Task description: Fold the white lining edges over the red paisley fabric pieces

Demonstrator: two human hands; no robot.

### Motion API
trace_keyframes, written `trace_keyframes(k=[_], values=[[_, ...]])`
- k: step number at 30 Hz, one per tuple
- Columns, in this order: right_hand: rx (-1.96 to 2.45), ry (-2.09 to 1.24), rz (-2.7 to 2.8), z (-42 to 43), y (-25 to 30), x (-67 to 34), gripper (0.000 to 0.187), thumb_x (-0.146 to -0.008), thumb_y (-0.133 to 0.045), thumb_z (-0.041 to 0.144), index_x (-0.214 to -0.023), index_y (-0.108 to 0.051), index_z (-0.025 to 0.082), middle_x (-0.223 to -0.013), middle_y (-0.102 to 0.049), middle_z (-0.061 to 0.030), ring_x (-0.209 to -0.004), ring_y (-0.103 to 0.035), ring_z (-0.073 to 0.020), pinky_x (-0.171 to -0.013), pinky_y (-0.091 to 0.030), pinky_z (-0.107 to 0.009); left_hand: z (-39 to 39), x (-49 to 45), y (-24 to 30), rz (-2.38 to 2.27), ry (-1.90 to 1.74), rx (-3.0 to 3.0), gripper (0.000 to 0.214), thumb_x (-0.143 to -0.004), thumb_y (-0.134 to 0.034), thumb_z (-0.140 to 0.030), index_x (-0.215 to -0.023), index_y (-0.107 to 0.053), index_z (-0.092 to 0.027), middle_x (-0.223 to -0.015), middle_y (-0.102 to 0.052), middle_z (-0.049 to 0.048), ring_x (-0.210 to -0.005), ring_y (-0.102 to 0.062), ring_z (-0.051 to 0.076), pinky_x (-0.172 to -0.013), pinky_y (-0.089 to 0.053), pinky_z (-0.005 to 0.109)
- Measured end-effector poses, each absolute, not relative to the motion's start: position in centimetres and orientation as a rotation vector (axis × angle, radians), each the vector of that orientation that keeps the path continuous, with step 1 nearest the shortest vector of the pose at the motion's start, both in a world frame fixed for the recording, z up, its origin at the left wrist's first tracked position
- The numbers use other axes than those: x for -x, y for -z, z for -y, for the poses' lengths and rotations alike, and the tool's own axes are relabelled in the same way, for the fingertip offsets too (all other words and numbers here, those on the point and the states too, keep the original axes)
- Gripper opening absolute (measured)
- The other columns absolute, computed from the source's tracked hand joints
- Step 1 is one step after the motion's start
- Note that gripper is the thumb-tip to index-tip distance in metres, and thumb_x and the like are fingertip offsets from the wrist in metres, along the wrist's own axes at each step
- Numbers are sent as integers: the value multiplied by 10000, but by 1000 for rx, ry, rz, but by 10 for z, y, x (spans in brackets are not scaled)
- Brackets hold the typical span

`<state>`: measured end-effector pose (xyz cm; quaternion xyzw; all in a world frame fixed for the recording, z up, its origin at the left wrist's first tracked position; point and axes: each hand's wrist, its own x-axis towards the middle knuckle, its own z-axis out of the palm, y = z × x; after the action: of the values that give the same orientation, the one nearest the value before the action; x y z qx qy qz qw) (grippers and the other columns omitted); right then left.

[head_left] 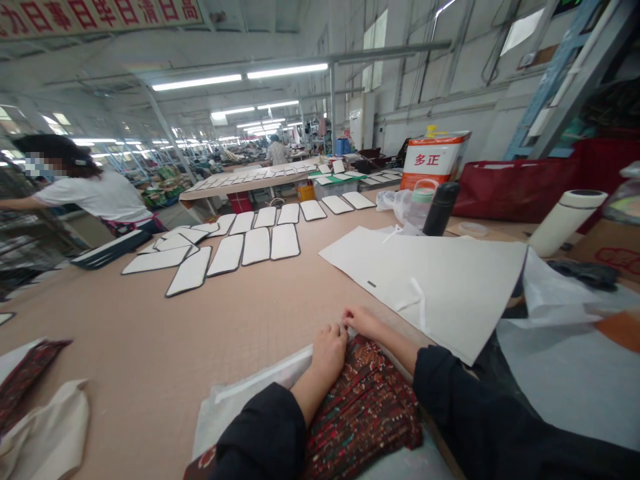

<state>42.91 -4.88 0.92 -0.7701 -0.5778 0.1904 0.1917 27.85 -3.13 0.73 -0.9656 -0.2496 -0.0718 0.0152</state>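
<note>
Directly in front of me lies a stack of dark red patterned fabric (367, 407) in folded layers. My left hand (329, 350) is at its far end, fingers bent and closed. Beside it, my right hand (361, 322) has its fingertips pinched together, almost touching the left ones. What the fingers hold is too small to make out. A whitish sheet (260, 380) sticks out from under the fabric and my left forearm. Past my right hand lies a large off-white panel (440, 273) with white ties and a small dark label.
Several white dark-edged panels (257, 246) lie in rows across the brown table (270, 300). At the right stand a black bottle (441, 208), a white thermos (567, 223) and an orange-white can (434, 160). Patterned and beige cloth (47, 433) lies left. A co-worker (95, 187) stands beyond the table.
</note>
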Motion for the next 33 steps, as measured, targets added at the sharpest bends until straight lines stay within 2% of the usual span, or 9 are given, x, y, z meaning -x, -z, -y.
trace_keyframes(k=[3,8,18,23,29,33], values=[[2050,-445,1648,63,-2,-421,202,-779,-443,107,-849,-627,153,-877,-649,-39,-835,-555,-135,-742,-387,-217,27,-278,-7,962,297,3082,248,-876,-380,-190,-1027,-576,-181,-945,-565,61,-904,-501,186,-787,-399,296],[1997,-345,1747,77,3,-417,226,-789,-425,99,-870,-632,142,-920,-624,-65,-884,-540,-150,-804,-381,-229,16,-269,-9,1311,369,3210,167,-825,-467,-191,-881,-623,-171,-913,-578,43,-894,-522,156,-795,-394,254],[1946,-206,2124,91,-12,-406,259,-836,-400,108,-943,-625,176,-972,-590,-68,-967,-482,-179,-837,-357,-275,14,-252,-13,675,117,3136,246,-890,-365,-200,-920,-607,-170,-904,-552,69,-886,-476,188,-784,-390,301],[1936,-135,2282,97,-20,-402,241,-856,-391,119,-899,-626,156,-952,-590,-84,-961,-474,-194,-820,-356,-279,8,-232,-19,732,59,3220,254,-880,-367,-206,-867,-617,-159,-898,-545,61,-881,-464,182,-778,-380,288],[1943,-94,2385,99,-24,-399,238,-864,-423,142,-1005,-613,175,-966,-586,-84,-949,-482,-207,-763,-368,-271,-7,-185,-19,836,57,3311,280,-862,-364,-224,-807,-631,-159,-860,-550,46,-859,-461,167,-768,-363,268],[1952,-80,2423,97,-28,-396,234,-854,-437,125,-985,-628,160,-958,-595,-103,-912,-508,-208,-750,-375,-272,-13,-158,-19,924,44,3306,303,-858,-348,-219,-778,-635,-165,-844,-559,39,-828,-467,152,-734,-364,253]])
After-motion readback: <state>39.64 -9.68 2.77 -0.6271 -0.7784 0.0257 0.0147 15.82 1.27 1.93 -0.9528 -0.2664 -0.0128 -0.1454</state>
